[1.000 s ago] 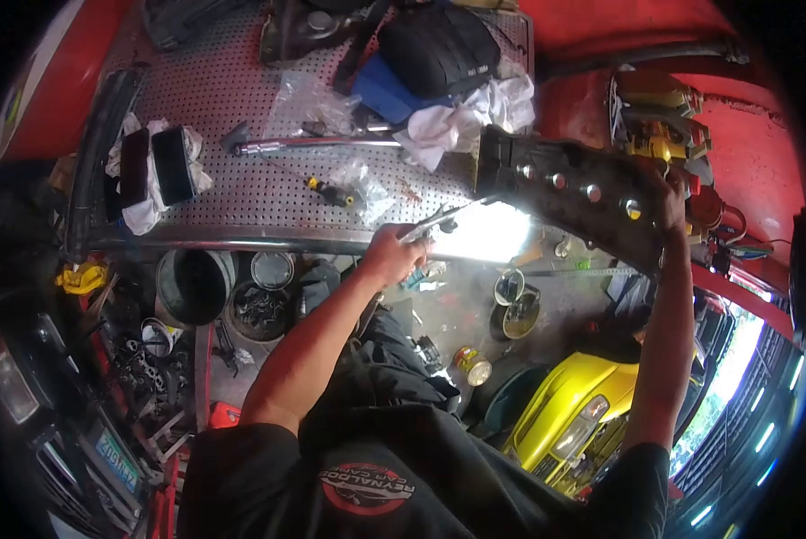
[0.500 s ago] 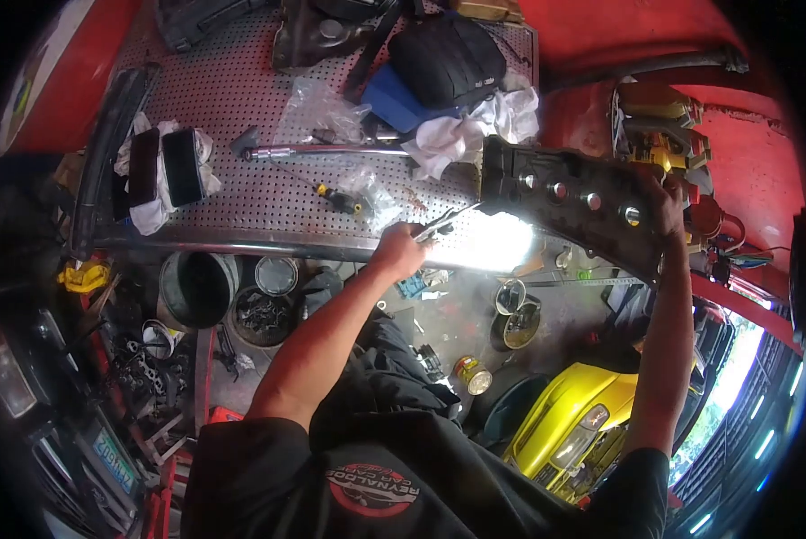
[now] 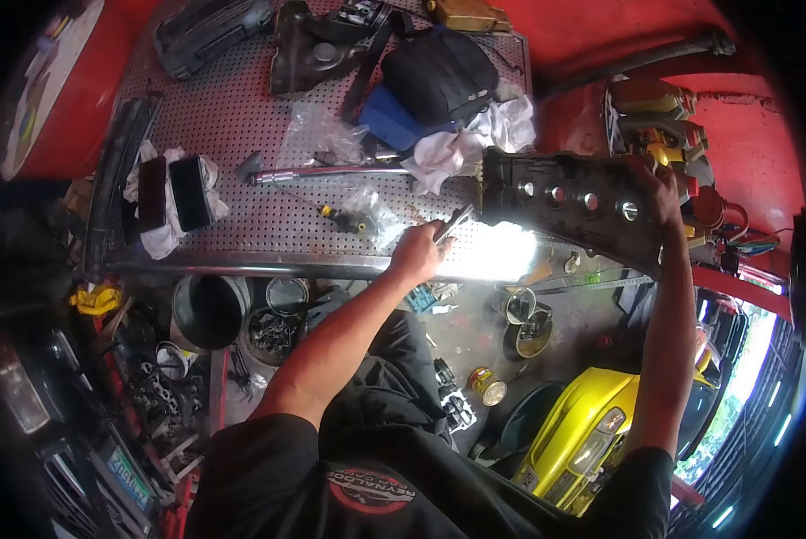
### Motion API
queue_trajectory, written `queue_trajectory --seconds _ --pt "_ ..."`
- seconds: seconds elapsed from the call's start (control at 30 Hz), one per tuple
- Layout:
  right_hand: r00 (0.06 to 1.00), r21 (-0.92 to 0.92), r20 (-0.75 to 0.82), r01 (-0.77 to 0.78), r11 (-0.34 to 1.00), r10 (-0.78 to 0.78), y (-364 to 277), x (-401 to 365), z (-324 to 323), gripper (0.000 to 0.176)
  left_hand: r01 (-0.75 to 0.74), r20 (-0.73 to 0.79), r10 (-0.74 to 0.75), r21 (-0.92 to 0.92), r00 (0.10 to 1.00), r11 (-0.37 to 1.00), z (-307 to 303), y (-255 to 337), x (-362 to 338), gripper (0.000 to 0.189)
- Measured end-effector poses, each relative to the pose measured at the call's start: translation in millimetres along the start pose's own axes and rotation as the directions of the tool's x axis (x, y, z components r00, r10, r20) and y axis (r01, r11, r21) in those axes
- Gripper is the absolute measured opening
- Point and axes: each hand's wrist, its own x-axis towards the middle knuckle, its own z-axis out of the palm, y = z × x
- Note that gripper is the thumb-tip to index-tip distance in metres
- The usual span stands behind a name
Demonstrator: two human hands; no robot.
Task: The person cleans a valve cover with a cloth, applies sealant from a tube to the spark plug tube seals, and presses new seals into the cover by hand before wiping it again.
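In my right hand [image 3: 663,196] is the far end of a dark engine valve cover [image 3: 560,199], with a row of several round holes along it. The cover is held up at the right of the bench, its other end beside a white rag [image 3: 442,162]. My left hand [image 3: 418,251] is closed round a slim metal hand tool [image 3: 456,224], perhaps pliers. Its tip points up and right, close to the cover's left end. A bright patch of light glares on the bench just below the cover.
On the perforated metal bench [image 3: 232,135] lie a long chrome wrench [image 3: 331,172], a screwdriver [image 3: 342,218], plastic bags, two phones [image 3: 190,193] on a rag, and a black bag [image 3: 439,79]. Below stand a bucket [image 3: 211,310] and a yellow car front [image 3: 573,431]. Bottles [image 3: 650,97] line the right.
My left hand has shifted slightly right and up, and the tool now points more steeply upward. The valve cover stays nearly in place in my right hand. The view has tilted slightly.
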Motion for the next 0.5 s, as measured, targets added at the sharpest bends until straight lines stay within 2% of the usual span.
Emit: queue_trajectory --seconds 0.07,0.1,0.13,0.17,0.2,0.23,0.27,0.3,0.33,0.4,0.47,0.5 --pt "0.996 -0.071 0.024 0.082 0.994 -0.081 4 1 -5 0.03 0.114 -0.025 -0.115 -0.02 0.993 0.993 -7 23 6 0.024" --pt "0.992 -0.102 0.037 0.124 0.987 -0.121 7 3 -5 0.03 0.094 -0.038 -0.094 -0.011 0.995 0.996 -7 23 14 0.023" --pt "0.893 -0.37 0.099 0.443 0.817 -0.439 12 2 -6 0.026 0.074 -0.049 -0.074 -0.001 0.996 0.997 -7 20 20 0.023" --pt "0.954 -0.335 0.042 0.293 0.895 -0.296 15 1 -7 0.026 0.056 -0.061 -0.055 0.006 0.997 0.998 -5 18 24 0.022" --pt "0.989 -0.295 -0.01 0.14 0.945 -0.149 14 1 -10 0.028 -0.007 -0.104 0.003 -0.045 0.995 0.999 -6 14 27 0.023" --pt "0.998 -0.248 -0.057 -0.019 0.969 0.005 11 1 -12 0.029 -0.015 -0.078 0.006 -0.107 0.997 0.994 -13 17 27 0.023" --pt "0.988 -0.2 0.017 0.156 0.967 -0.155 11 -3 -13 0.035 0.001 -0.056 -0.008 -0.127 0.998 0.992 -17 19 21 0.024" --pt "0.951 -0.394 0.062 0.301 0.869 -0.302 13 -14 -14 0.039 0.024 -0.022 -0.028 -0.134 0.999 0.991 -21 26 11 0.024" --pt "0.883 -0.56 0.135 0.442 0.701 -0.449 5 -17 -12 0.043 -0.098 -0.103 0.085 -0.119 0.991 0.988 -10 12 14 0.021" --pt "0.845 -0.62 0.149 0.484 0.617 -0.513 -10 -23 -3 0.042 -0.017 -0.061 0.001 -0.265 0.998 0.964 6 -11 34 0.023" --pt "0.933 -0.43 0.02 0.332 0.84 -0.359 -22 -33 8 0.035 0.155 0.08 -0.133 -0.475 0.988 0.866 2 1 43 0.021" --pt "0.94 -0.41 -0.001 0.311 0.858 -0.341 -24 -34 10 0.036 0.163 0.094 -0.134 -0.524 0.987 0.836 1 5 44 0.019"
